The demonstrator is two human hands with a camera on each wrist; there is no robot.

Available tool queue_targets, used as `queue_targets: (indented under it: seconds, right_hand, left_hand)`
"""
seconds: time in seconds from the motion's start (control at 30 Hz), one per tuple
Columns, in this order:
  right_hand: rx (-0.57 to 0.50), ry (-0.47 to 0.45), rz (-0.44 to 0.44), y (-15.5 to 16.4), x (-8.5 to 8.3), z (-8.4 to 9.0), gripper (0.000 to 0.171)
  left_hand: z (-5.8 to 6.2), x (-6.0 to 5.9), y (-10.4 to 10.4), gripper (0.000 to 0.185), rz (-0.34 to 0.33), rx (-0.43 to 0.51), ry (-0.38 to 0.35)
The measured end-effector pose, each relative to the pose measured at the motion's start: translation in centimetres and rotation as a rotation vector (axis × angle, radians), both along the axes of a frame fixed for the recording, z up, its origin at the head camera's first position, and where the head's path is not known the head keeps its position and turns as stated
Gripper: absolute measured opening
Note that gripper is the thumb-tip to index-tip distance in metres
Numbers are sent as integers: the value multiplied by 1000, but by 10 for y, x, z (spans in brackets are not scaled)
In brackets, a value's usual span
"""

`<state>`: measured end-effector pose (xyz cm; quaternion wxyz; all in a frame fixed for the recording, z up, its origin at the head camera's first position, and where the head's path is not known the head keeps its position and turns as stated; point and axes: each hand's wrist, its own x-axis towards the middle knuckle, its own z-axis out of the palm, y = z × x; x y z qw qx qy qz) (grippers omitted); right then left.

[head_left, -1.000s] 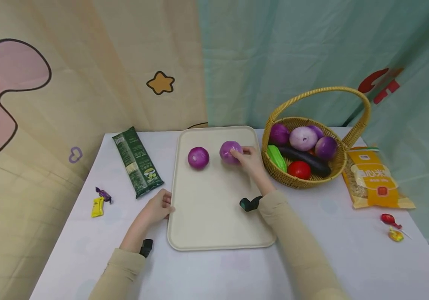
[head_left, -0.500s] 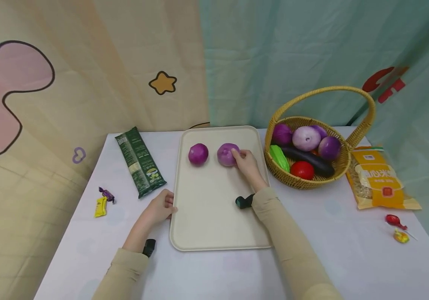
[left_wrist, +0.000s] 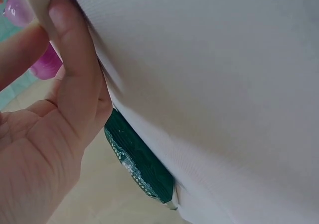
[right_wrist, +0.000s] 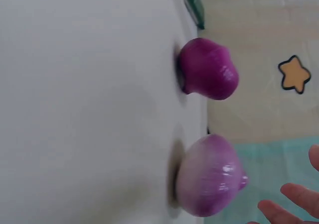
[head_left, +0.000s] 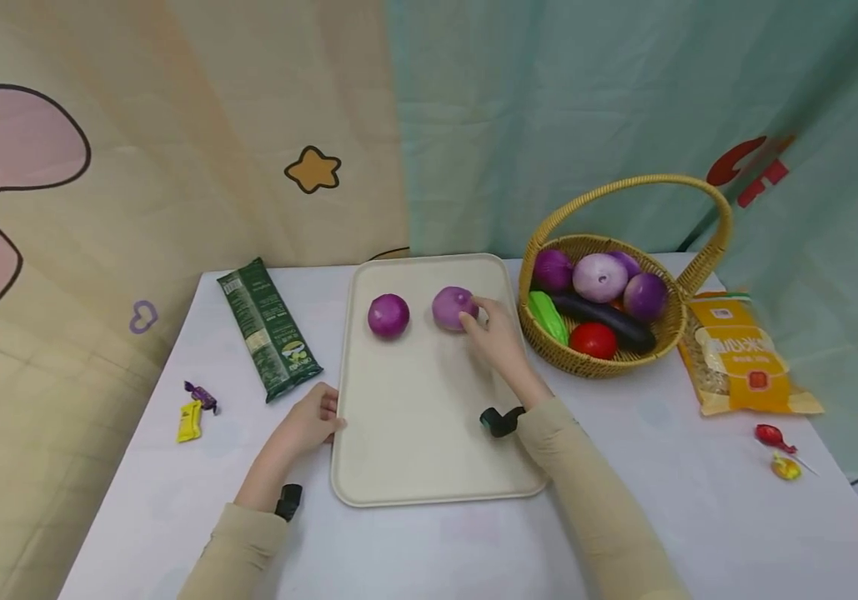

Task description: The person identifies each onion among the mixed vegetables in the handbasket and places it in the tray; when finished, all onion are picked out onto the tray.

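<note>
Two purple onions lie side by side on a cream tray (head_left: pixel 413 433): a darker onion (head_left: pixel 388 316) on the left and a paler onion (head_left: pixel 452 307) on the right. My right hand (head_left: pixel 487 329) is just right of the paler onion. In the right wrist view its straight fingertips (right_wrist: pixel 296 196) stand a little apart from the paler onion (right_wrist: pixel 209 181), and the darker onion (right_wrist: pixel 207 69) lies beyond on the tray (right_wrist: pixel 75 109). My left hand (head_left: pixel 316 418) holds the tray's left edge. Its thumb (left_wrist: pixel 70 59) lies over the tray rim (left_wrist: pixel 37 2).
A wicker basket (head_left: pixel 601 365) with onions, an eggplant, a tomato and a green vegetable stands right of the tray. An orange packet (head_left: pixel 744 354) lies beyond it, a green packet (head_left: pixel 267 327) left of the tray. Wrapped sweets lie at left (head_left: pixel 192 408) and right (head_left: pixel 774 450).
My right hand has let go of the paler onion and drawn back a little toward me. The onion stays on the tray. My left hand still holds the tray's edge.
</note>
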<state>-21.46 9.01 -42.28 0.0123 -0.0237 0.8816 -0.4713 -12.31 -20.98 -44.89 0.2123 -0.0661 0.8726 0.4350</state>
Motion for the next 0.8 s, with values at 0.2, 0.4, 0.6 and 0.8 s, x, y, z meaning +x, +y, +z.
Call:
queue_targets:
  seconds: [0.2, 0.4, 0.6, 0.8]
  right_hand:
    - [-97, 156, 2, 29, 28, 35, 37]
    - [-129, 274, -183, 73, 26, 54, 30]
    - [-112, 261, -340, 114, 10, 55, 42]
    - [-34, 211, -409, 135, -4, 42, 57]
  left_hand:
    - [1, -1, 1, 35, -7, 6, 10]
    - [3, 0, 0, 35, -2, 0, 8]
    - [2, 0, 0, 34, 7, 3, 6]
    - [-1, 0, -1, 34, 5, 14, 0]
